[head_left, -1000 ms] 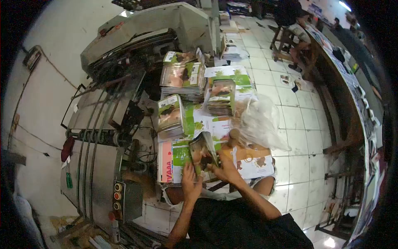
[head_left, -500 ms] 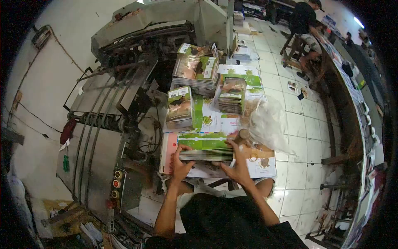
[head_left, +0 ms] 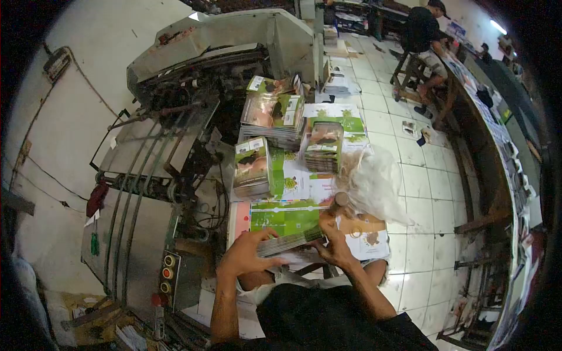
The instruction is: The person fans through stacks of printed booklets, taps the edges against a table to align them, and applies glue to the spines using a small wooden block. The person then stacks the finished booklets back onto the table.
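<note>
**Both hands on a booklet stack, lower centre**

- Grey sheet-metal machine with rails and belts [head_left: 170,117]: fills upper left through centre left.
- White tiled floor [head_left: 421,193]: runs down the right half.
- Long wooden bench [head_left: 486,134]: along the right edge.
- Person in a dark top [head_left: 424,29]: seated on a stool, top right, well apart from the hands.
- Crumpled clear plastic bag [head_left: 374,181]: right of centre, just above the right hand.
- Three piles of green-and-brown printed booklets: the tallest pile [head_left: 270,114] is top centre against the machine, the second pile [head_left: 252,167] is left of centre, and the third pile [head_left: 324,146] is between that and the bag.
- Flat white printed sheets [head_left: 366,237]: spread under the hands.
- Grey control box with round red buttons [head_left: 170,275]: lower left.
- Thin stack of green-covered booklets [head_left: 287,231]: lower centre, tilted with its left end lower and its page edges toward the camera, above the sheets.
- Left hand [head_left: 246,257]: fingers curled shut round the stack's left end.
- Right hand [head_left: 336,245]: fingers closed on the stack's right end.
</note>
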Tool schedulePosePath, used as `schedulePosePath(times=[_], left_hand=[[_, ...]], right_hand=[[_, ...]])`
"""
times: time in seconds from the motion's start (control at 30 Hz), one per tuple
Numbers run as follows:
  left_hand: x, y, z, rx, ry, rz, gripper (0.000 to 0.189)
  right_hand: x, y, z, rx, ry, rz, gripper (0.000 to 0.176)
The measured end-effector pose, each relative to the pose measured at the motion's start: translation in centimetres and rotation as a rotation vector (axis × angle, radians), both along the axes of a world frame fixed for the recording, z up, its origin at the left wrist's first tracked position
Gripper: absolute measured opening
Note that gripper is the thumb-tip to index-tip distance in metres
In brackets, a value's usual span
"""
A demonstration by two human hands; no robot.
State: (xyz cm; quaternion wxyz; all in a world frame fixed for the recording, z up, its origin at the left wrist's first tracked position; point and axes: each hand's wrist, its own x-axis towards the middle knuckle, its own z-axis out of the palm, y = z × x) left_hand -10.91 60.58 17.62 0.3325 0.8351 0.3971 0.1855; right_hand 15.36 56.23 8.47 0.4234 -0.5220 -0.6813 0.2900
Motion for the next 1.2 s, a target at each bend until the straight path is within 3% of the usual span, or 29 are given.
schedulePosePath(times=[0.03,0.17,0.23,0.3,0.37,0.43,0.5,0.57,0.6,0.67,0.73,0.8,0.9,0.97,1.03,1.1,1.17,1.2], left_hand=[[0.5,-0.2,0.1,0.189,0.108,-0.031,0.045],[0.1,-0.5,-1.2,0.147,0.038,0.025,0.04],[0.3,-0.8,-1.2,-0.107,-0.227,0.127,0.027],[1.3,-0.8,-0.7,-0.208,-0.387,0.254,0.024],[2.3,-0.7,-1.0,-0.307,-0.551,0.377,0.021],[3.1,0.2,-2.5,-0.38,-0.85,0.467,0.018],[2.6,1.2,-2.6,-0.385,-0.836,0.456,0.016],[1.7,2.4,-1.0,-0.42,-0.628,0.374,0.017],[1.2,3.2,-0.6,-0.413,-0.636,0.372,0.017],[0.0,5.1,0.4,-0.418,-0.295,0.37,0.029],[-1.1,8.8,0.2,-0.115,-0.658,0.369,0.028],[-3.6,14.4,2.6,0.208,-0.541,0.614,0.03],[-4.7,21.1,4.5,0.228,-0.551,0.608,0.026],[-5.0,24.5,3.3,0.199,-0.318,0.341,0.021],[-4.9,27.7,-0.9,0.147,-0.294,0.133,0.017],[-4.3,28.4,-2.4,0.043,-0.268,0.111,0.016],[-3.6,27.7,-2.4,0.185,0.121,-0.111,0.026],[-3.2,28.1,-2.9,0.214,0.164,-0.165,0.035]], right_hand=[[0.3,0.4,1.4,0.076,-0.086,0.097,0.041],[-0.8,1.1,6.5,0.194,-0.232,0.093,0.048],[-2.2,0.7,6.2,0.04,0.441,-0.216,0.055],[-2.7,-0.1,5.3,-0.201,0.809,-0.053,0.069],[-2.9,-0.8,1.1,-0.522,0.876,0.145,0.079],[-4.7,-0.8,-0.2,-0.47,0.906,0.166,0.077],[-5.1,1.1,-0.5,-0.525,0.856,-0.028,0.065],[-4.1,3.8,4.6,-0.523,1.13,0.135,0.056],[-4.6,5.4,6.2,-0.545,0.915,0.045,0.045],[-5.7,7.6,7.5,-0.461,0.833,0.034,0.041],[-6.7,10.7,8.5,-0.378,0.745,0.027,0.038],[-7.6,14.3,7.7,-0.341,0.809,0.054,0.032],[-9.3,18.3,7.1,-0.357,0.767,0.085,0.026],[-9.2,20.4,3.0,-0.348,0.666,0.092,0.027],[-9.0,20.6,-0.5,-0.39,0.435,-0.062,0.023],[-8.5,19.9,0.1,-0.35,0.492,-0.061,0.027],[-8.1,19.3,0.7,-0.333,0.371,-0.078,0.029],[-8.1,19.3,0.7,-0.394,0.425,-0.06,0.03]])
